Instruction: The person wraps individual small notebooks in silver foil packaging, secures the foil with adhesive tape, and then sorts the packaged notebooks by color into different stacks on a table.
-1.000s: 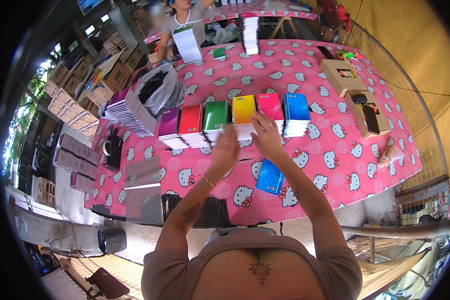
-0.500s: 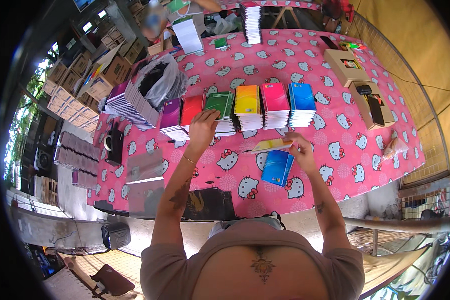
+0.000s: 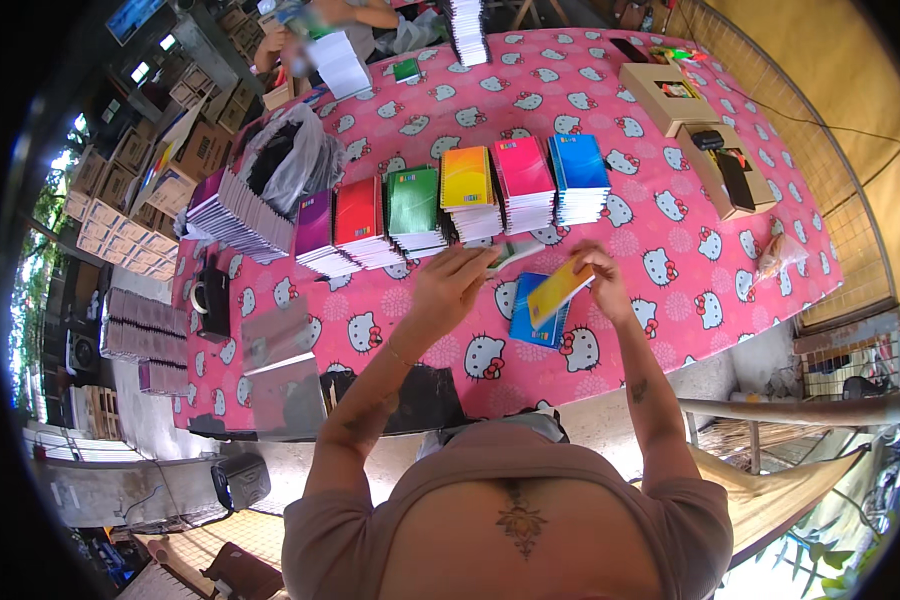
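Note:
My left hand [image 3: 452, 285] is closed on a green notebook [image 3: 516, 254], seen at a steep tilt with its pages showing, in front of the yellow and pink stacks. My right hand [image 3: 602, 278] grips a yellow notebook [image 3: 554, 294] by its upper right end, tilted. A blue spiral notebook [image 3: 532, 322] lies beneath it on the table. Beyond my hands runs a row of spiral notebook stacks: purple [image 3: 314, 226], red [image 3: 358, 210], green [image 3: 413, 203], yellow [image 3: 466, 178], pink [image 3: 524, 168] and blue [image 3: 579, 162].
The table has a pink patterned cover [image 3: 410, 345]. More purple notebooks [image 3: 235, 215] stand at left beside a plastic bag [image 3: 298, 160] and a tape dispenser [image 3: 212, 300]. Cardboard boxes [image 3: 727, 170] sit at right. Across the table, a person [image 3: 345, 20] works near a notebook stack [image 3: 342, 68].
My left hand has come back from the green stack with a green notebook. My right hand has tipped the yellow notebook downward over the blue one. The view has shifted slightly.

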`<state>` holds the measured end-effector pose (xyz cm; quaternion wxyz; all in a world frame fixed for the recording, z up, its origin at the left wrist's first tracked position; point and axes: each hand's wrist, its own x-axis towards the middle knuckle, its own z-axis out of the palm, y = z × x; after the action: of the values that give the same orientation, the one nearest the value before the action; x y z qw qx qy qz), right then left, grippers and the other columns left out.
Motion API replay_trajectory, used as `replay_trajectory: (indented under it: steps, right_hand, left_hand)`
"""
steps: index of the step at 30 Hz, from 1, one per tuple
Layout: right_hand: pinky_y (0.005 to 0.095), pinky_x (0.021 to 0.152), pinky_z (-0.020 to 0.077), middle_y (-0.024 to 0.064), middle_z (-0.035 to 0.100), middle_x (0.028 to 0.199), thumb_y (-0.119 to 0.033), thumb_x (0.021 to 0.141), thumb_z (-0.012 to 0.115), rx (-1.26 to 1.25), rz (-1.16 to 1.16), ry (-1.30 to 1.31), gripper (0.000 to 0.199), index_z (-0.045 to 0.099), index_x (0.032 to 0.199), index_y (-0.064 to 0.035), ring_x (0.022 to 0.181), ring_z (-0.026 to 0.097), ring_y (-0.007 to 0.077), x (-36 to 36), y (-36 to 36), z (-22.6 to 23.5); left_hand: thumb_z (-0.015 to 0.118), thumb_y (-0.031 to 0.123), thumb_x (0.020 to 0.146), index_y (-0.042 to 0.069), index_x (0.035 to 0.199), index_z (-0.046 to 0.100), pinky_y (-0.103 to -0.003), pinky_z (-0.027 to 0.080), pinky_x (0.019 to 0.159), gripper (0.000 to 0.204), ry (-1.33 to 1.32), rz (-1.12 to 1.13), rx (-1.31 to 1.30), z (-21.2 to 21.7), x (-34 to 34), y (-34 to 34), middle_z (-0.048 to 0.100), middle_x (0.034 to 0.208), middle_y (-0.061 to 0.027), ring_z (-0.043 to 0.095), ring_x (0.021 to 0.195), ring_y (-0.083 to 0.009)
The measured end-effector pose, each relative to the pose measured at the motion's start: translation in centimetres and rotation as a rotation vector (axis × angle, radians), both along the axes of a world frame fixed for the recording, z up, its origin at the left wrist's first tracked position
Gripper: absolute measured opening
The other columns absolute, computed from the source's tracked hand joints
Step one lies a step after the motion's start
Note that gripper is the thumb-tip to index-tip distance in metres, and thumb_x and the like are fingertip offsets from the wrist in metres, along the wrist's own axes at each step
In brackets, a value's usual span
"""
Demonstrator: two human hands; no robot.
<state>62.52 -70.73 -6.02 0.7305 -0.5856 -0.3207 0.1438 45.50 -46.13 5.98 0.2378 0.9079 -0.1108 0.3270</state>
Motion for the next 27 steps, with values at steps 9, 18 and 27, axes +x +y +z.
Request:
replay_trajectory:
  steps: [9, 18, 27]
  right_hand:
    - [0.0366, 0.078, 0.0488, 0.0105, 0.061, 0.100, 0.001, 0.081, 0.066, -0.513, -0.289, -0.462, 0.027, 0.067, 0.107, -0.0073, 0.089, 0.059, 0.0296, -11.8, -1.4, -2.1]
    - [0.0491, 0.111, 0.0345, 0.0155, 0.056, 0.136, -0.005, 0.084, 0.063, -0.606, -0.570, -0.898, 0.055, 0.052, 0.137, -0.0083, 0.135, 0.045, 0.0335, -1.7, 7.8, 6.6]
    - [0.0443, 0.085, 0.0483, 0.0130, 0.066, 0.110, -0.002, 0.089, 0.058, -0.165, -0.593, -0.656, 0.029, 0.067, 0.117, -0.0064, 0.103, 0.063, 0.0286, 3.8, 9.1, 5.9]
  left_hand:
    - [0.064, 0.019, 0.094, 0.004, 0.129, 0.061, -0.047, 0.048, 0.102, 0.038, 0.015, -0.025, 0.061, -7.4, -2.0, -4.7, 0.060, 0.129, -0.0168, 0.060, 0.118, -0.0332]
    - [0.067, 0.024, 0.091, -0.002, 0.133, 0.054, -0.048, 0.044, 0.105, 0.051, 0.086, 0.079, 0.076, -8.1, 5.2, -2.2, 0.057, 0.134, -0.0241, 0.056, 0.123, -0.0390]
    - [0.064, 0.026, 0.091, -0.001, 0.137, 0.051, -0.050, 0.041, 0.107, 0.055, 0.063, 0.234, 0.215, -4.4, 12.3, 3.2, 0.057, 0.136, -0.0217, 0.053, 0.127, -0.0394]
